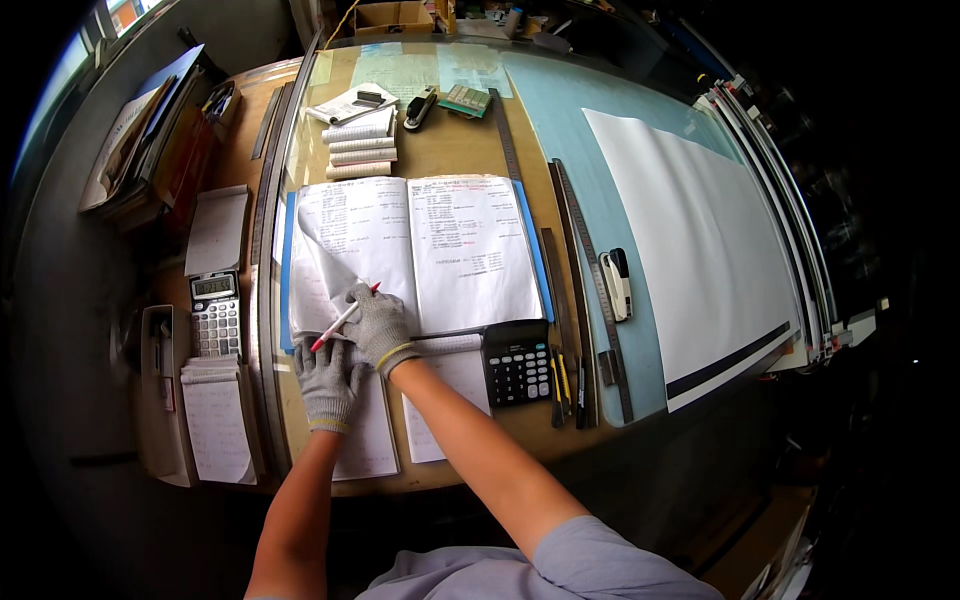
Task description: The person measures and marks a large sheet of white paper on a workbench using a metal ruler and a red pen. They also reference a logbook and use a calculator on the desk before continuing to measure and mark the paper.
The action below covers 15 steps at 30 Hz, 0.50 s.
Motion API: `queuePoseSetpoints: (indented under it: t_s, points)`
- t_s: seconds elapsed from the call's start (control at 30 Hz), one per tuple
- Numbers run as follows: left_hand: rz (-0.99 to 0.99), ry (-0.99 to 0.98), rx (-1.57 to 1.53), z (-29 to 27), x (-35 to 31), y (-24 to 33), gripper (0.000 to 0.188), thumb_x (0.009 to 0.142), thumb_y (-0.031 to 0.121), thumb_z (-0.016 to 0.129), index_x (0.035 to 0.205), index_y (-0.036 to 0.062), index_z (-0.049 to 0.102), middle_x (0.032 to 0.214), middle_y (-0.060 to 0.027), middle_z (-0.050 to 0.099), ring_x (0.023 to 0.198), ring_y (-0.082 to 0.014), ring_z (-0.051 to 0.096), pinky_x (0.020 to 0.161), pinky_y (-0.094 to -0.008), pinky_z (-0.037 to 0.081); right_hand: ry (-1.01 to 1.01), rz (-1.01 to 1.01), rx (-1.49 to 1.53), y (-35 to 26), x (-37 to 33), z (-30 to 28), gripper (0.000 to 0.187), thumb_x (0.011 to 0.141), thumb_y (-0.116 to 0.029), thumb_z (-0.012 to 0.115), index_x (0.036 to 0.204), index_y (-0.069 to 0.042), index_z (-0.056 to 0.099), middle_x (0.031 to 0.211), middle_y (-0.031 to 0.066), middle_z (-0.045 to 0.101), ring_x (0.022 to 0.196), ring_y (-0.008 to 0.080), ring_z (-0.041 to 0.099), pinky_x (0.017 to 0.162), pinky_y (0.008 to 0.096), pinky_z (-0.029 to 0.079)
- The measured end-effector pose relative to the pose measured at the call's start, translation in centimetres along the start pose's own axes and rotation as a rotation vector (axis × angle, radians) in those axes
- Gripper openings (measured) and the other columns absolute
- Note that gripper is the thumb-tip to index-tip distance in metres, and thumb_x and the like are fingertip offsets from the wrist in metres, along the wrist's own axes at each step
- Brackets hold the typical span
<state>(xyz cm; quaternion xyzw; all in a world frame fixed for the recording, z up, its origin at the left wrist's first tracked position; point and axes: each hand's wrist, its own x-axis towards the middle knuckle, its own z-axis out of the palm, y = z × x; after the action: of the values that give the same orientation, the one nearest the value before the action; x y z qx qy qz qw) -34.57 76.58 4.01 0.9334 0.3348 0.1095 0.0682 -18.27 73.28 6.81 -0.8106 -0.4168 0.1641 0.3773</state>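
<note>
A wide ledger with handwritten pages and a blue cover lies open on the desk. Both my hands wear grey knit gloves. In my right hand is a white pen with red ends, held slantwise over the lower part of the left page, which is lifted in a curl. My left hand lies at that page's bottom edge, fingers stretched out; their tips are partly hidden beside the pen. Under my wrists are loose written sheets and a notepad.
Right of the notepad sits a black calculator, then a yellow cutter, rulers and a white stapler. A large white sheet covers the right side. At left are a silver calculator and paper pads; receipt stacks stand behind the ledger.
</note>
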Motion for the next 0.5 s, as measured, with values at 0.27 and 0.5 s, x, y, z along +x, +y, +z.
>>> queuePoseSetpoints:
  t_s: [0.27, 0.5]
  points:
    - [0.009, -0.040, -0.011, -0.1, 0.2, 0.1, 0.064, 0.090, 0.040, 0.065, 0.144, 0.0079, 0.054, 0.153, -0.0245, 0.042, 0.146, -0.0468, 0.030, 0.123, -0.0560, 0.017, 0.329, 0.052, 0.092, 1.5, 0.2, 3.5, 0.074, 0.068, -0.031, 0.090, 0.131, -0.014, 0.056, 0.118, 0.0208, 0.067, 0.116, 0.0422, 0.061, 0.098, 0.0488, 0.050]
    - [-0.008, -0.065, 0.008, 0.4, 0.2, -0.2, 0.065, 0.091, 0.042, 0.063, 0.146, 0.0088, 0.052, 0.153, -0.0244, 0.043, 0.146, -0.0458, 0.030, 0.123, -0.0572, 0.017, 0.101, 0.301, 0.202, 0.9, 0.4, 1.6, 0.050, 0.069, -0.038, 0.090, 0.106, -0.014, 0.065, 0.083, 0.0126, 0.071, 0.094, 0.0343, 0.069, 0.081, 0.0468, 0.054]
